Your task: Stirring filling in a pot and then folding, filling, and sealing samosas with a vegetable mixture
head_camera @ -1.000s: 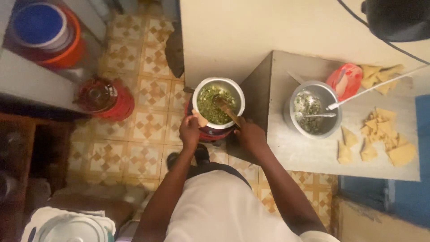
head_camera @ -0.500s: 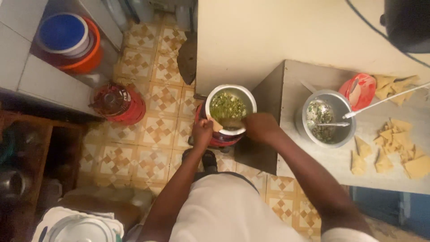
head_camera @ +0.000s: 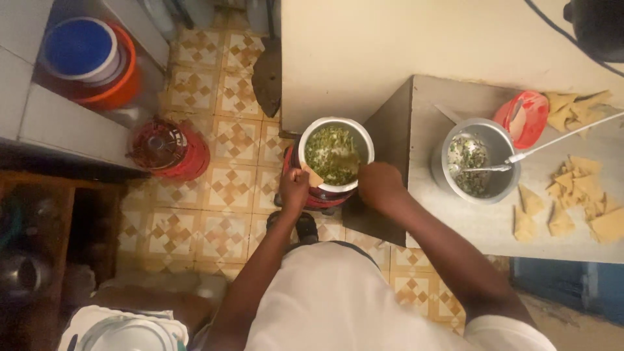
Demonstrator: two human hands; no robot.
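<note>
Right hand (head_camera: 380,184) has shifted to the pot (head_camera: 336,154) rim; left hand (head_camera: 294,186) grips it

Count, head view:
- Hands: 2, left (head_camera: 294,188) and right (head_camera: 379,184).
- Pots holding green filling: 2, a white pot (head_camera: 336,155) on the floor stove and a steel pot (head_camera: 476,159) on the counter (head_camera: 455,221).
- Red bowl (head_camera: 522,118): 1.
- Spoon (head_camera: 484,168) in the steel pot: 1.
- Red burner (head_camera: 168,147) on the floor: 1.
- Blue-lidded bucket (head_camera: 81,52): 1.
- Folded pastry triangles (head_camera: 588,198): many, overlapping; exact number cannot be told.
- Pastry piece (head_camera: 312,176) in the left hand: 1.
</note>
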